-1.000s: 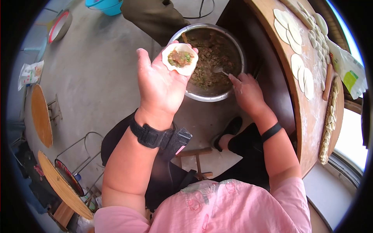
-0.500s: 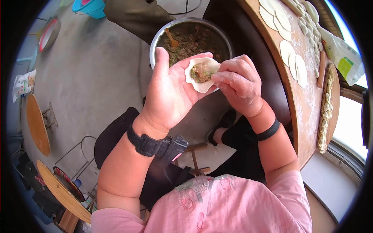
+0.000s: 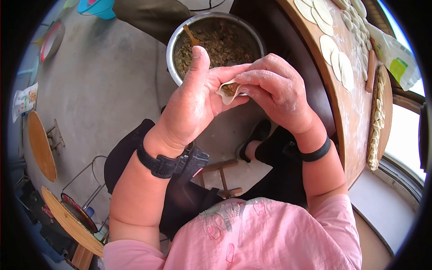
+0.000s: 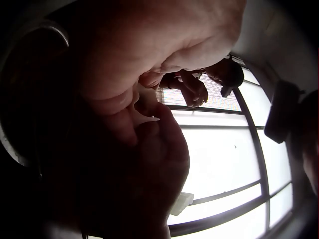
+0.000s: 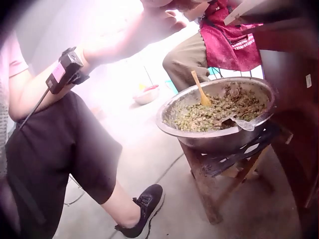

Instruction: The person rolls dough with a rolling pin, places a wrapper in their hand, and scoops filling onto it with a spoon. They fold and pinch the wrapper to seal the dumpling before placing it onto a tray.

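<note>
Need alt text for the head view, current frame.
A left hand supports a dough wrapper of filling while the right hand pinches its edge. Beyond is a metal bowl of green-flecked mix with a wooden spoon; on the right, a floured table holds more wrappers and a rolling pin.

You have one big metal bowl (image 5: pixel 219 143), two spoons (image 5: pixel 203 93), one filled dough round (image 3: pixel 226 97), one rolling pin (image 3: pixel 371 71), two plastic bags (image 3: pixel 398 58), one blue tub (image 3: pixel 99 8) and two black wrist straps (image 3: pixel 163 165).
</note>
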A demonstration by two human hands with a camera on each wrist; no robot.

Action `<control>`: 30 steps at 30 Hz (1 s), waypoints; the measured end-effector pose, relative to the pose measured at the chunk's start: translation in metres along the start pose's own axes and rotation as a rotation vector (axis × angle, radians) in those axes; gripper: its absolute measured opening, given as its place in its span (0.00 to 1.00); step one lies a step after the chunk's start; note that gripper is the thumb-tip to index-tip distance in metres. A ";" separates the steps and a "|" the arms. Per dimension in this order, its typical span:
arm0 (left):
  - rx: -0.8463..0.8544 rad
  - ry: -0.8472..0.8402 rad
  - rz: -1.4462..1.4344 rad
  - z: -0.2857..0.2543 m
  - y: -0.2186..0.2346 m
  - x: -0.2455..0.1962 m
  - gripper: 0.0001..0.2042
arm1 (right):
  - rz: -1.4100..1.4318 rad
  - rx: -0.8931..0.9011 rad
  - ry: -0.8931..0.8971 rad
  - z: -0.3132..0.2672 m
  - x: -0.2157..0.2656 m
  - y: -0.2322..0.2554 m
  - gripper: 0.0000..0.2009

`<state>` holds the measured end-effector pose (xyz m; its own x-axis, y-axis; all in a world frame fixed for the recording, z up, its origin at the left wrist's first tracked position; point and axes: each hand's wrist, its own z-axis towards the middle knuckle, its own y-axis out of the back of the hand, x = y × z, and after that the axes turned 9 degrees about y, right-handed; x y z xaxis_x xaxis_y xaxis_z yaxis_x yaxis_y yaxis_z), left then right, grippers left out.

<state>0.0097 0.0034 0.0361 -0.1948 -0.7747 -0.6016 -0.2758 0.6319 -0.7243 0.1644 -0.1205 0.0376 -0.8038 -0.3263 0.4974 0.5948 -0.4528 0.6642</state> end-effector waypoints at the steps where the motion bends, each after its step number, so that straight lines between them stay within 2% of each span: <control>1: -0.004 -0.010 0.025 0.000 -0.001 0.001 0.49 | -0.002 0.001 -0.007 0.001 0.002 0.000 0.12; 6: 0.009 -0.057 0.141 -0.002 -0.002 0.001 0.51 | -0.035 -0.007 -0.035 0.004 0.009 0.001 0.09; 9: -0.029 -0.118 0.079 -0.004 -0.003 0.005 0.49 | -0.029 -0.062 -0.076 0.006 0.014 0.001 0.08; 12: -0.109 -0.456 0.559 0.006 0.007 0.013 0.45 | 0.042 -0.127 -0.131 0.013 0.025 0.007 0.07; 13: -0.100 -0.613 0.556 0.009 0.006 0.018 0.47 | 0.072 -0.132 -0.144 0.015 0.028 0.009 0.07; 16: -0.243 -0.527 0.840 -0.001 0.001 0.013 0.44 | 0.144 -0.111 -0.178 0.018 0.036 0.013 0.05; 17: -0.306 -0.556 0.903 -0.002 -0.005 0.011 0.40 | 0.149 -0.127 -0.176 0.020 0.038 0.012 0.06; 21: -0.427 -0.843 0.903 0.004 -0.010 0.017 0.35 | 0.110 -0.171 -0.142 0.024 0.043 0.011 0.07; 26: -0.414 -0.674 0.910 -0.010 -0.016 0.013 0.31 | 0.073 -0.208 -0.112 0.029 0.047 0.011 0.08; 28: -0.416 -0.757 0.951 -0.006 -0.015 0.012 0.29 | 0.073 -0.217 -0.119 0.030 0.047 0.011 0.08; 30: -0.438 -0.956 1.041 0.001 -0.015 0.010 0.27 | 0.077 -0.213 -0.105 0.030 0.046 0.012 0.10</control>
<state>0.0129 -0.0137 0.0400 0.1533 0.4312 -0.8891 -0.6933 0.6881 0.2142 0.1355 -0.1161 0.0853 -0.7445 -0.2839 0.6042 0.6300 -0.5982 0.4952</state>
